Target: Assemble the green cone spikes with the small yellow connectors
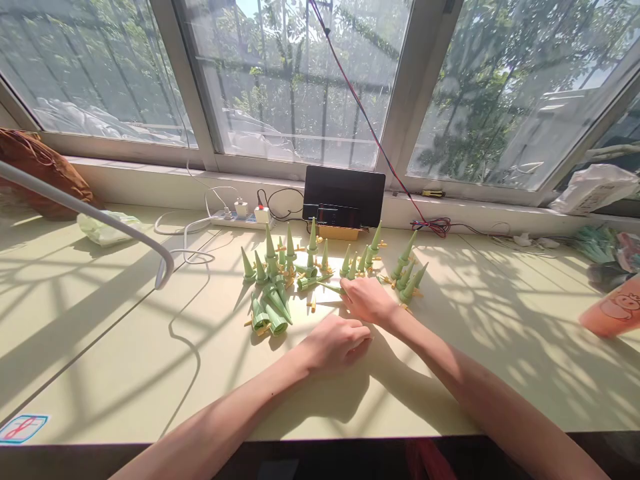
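Observation:
My right hand (367,299) is closed around a green watering spike (330,287), whose thin tip points left from the fingers. Just in front of it, my left hand (337,343) rests low over the table with its fingers curled; whatever they hold, if anything, is hidden. Several more spikes with small yellow valves stand upright, such as one spike (271,247) at the back left and another (415,283) to the right of my right hand. Others lie on their sides, like the open-ended spike (276,313). A loose yellow valve (313,305) sits left of my right hand.
A black tablet (344,193) leans on a stand by the window. To its left is a power strip (242,217) with chargers and white cables. A grey metal arm (100,217) reaches in from the left. A pinkish cup (613,308) is at the right edge.

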`<state>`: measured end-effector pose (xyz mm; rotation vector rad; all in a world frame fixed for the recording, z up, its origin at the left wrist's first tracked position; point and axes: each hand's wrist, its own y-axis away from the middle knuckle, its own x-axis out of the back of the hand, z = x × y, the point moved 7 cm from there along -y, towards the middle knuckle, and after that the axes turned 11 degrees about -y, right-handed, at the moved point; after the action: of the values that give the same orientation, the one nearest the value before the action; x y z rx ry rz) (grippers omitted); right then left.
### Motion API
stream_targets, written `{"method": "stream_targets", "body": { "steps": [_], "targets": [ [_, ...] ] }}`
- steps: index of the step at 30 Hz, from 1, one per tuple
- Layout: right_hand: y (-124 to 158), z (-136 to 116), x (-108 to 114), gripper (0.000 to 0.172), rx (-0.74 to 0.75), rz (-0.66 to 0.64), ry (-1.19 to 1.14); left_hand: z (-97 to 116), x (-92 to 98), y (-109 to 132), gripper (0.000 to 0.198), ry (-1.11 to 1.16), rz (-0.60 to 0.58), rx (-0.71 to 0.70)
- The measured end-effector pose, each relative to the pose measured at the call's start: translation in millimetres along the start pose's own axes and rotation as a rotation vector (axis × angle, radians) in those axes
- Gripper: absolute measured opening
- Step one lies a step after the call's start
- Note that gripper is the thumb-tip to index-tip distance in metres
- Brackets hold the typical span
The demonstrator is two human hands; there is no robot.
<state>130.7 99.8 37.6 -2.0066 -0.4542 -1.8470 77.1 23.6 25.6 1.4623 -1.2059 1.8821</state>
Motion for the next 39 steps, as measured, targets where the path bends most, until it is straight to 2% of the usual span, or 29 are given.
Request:
{"method": "stream_targets", "body": {
  "steps": [5,8,11,13,14,17,20,25,31,36,39],
  "targets": [
    [31.8,10.6,9.6,0.013,0.0,0.213,-0.177,4.3,9.1,1.9,0.034,0.072,0.121,-0.026],
    [53.7,17.4,14.7,0.012,0.092,0.395,-0.417,9.9,18.4,3.6,0.037,0.05,0.21,-0.059],
    [72.8,25.0,19.0,0.011,0.194,0.608,-0.63,11.5,37.3,3.6,0.04,0.023,0.359,-0.039],
    [77.1,30.8,16.5,0.011,0.18,0.658,-0.769,6.4,54.3,0.4,0.036,0.032,0.461,0.032],
    [78.3,31.7,16.4,0.011,0.184,0.684,-0.818,2.0,60.7,-3.7,0.035,0.048,0.468,0.077],
    [76.7,30.8,15.9,0.013,0.181,0.699,-0.937,-14.5,78.5,-18.3,0.032,0.083,0.5,0.187],
    [73.5,28.7,13.8,0.015,0.17,0.666,-1.019,-31.3,87.0,-29.7,0.03,0.11,0.534,0.253],
    [72.4,25.7,9.4,0.01,0.205,0.632,-1.005,-41.3,67.7,-32.6,0.029,0.233,0.389,0.234],
    [68.1,23.7,-0.2,0.008,0.198,0.579,-0.865,-40.2,45.6,-20.0,0.017,0.176,0.284,0.22],
    [65.4,22.9,-2.6,0.008,0.193,0.494,-0.892,-39.6,43.1,-16.4,0.016,0.08,0.272,0.193],
    [66.1,21.4,2.3,0.013,0.213,0.479,-0.933,-38.6,48.8,-13.2,0.014,0.012,0.351,0.165]
  ]
}}
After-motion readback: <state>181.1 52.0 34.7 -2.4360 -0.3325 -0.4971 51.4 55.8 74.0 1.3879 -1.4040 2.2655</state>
